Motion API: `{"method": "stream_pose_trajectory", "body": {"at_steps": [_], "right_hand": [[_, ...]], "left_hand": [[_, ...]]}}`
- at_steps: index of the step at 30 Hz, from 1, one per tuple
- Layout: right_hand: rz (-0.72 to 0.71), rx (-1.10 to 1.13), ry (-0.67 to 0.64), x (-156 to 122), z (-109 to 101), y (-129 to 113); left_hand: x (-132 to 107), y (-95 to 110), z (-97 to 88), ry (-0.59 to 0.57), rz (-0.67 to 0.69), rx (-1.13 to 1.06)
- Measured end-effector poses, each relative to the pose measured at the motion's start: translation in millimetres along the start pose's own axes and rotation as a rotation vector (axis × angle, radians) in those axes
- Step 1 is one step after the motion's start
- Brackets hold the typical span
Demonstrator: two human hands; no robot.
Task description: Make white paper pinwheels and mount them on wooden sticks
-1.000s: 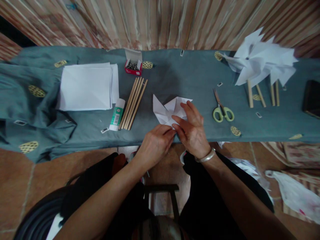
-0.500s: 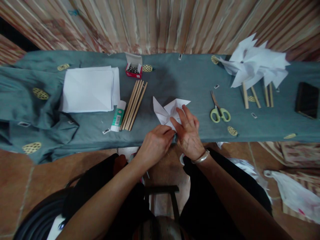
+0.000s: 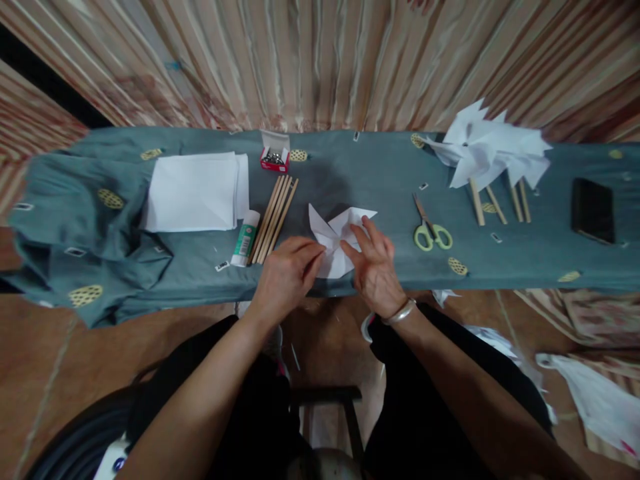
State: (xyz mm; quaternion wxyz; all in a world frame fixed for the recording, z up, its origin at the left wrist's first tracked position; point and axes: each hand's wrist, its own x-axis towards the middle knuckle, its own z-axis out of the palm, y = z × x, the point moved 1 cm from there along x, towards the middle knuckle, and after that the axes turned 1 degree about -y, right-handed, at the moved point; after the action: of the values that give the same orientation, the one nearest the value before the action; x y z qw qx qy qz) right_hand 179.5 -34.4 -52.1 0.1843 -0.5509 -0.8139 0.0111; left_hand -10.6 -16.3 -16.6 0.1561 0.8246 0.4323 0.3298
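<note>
A white paper pinwheel lies near the front edge of the cloth-covered table, its blades partly folded toward the middle. My right hand rests on its right side, thumb close to the centre and the other fingers spread over a blade, holding the paper down. At the pinwheel's left edge my left hand is closed in a pinch, thumb and forefinger together on the paper. Green-handled scissors lie to the right. Several wooden sticks and a glue stick are at the left.
A stack of white paper lies on the left, with a small red box of metal pins behind the sticks. Assembled pinwheels on sticks and a dark phone-like object occupy the right. A curtain hangs behind the table.
My left hand has moved from the pinwheel's lower edge to its left side, uncovering the lower blade. My right hand stays on the paper. The whole view has shifted slightly.
</note>
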Motion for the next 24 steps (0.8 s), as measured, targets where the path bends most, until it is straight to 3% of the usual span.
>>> {"method": "stream_pose_trajectory", "body": {"at_steps": [8, 17, 24], "right_hand": [[0.018, -0.008, -0.020, 4.6, -2.0, -6.2], [0.011, -0.016, -0.014, 9.5, -3.6, 0.9], [-0.040, -0.013, -0.034, 8.1, -1.1, -8.6]], "left_hand": [[-3.0, -5.2, -7.7, 0.041, -0.040, 0.034], [8.8, -6.3, -11.6, 0.099, -0.075, -0.016], [15.9, -0.7, -14.6, 0.117, -0.102, -0.009]]}}
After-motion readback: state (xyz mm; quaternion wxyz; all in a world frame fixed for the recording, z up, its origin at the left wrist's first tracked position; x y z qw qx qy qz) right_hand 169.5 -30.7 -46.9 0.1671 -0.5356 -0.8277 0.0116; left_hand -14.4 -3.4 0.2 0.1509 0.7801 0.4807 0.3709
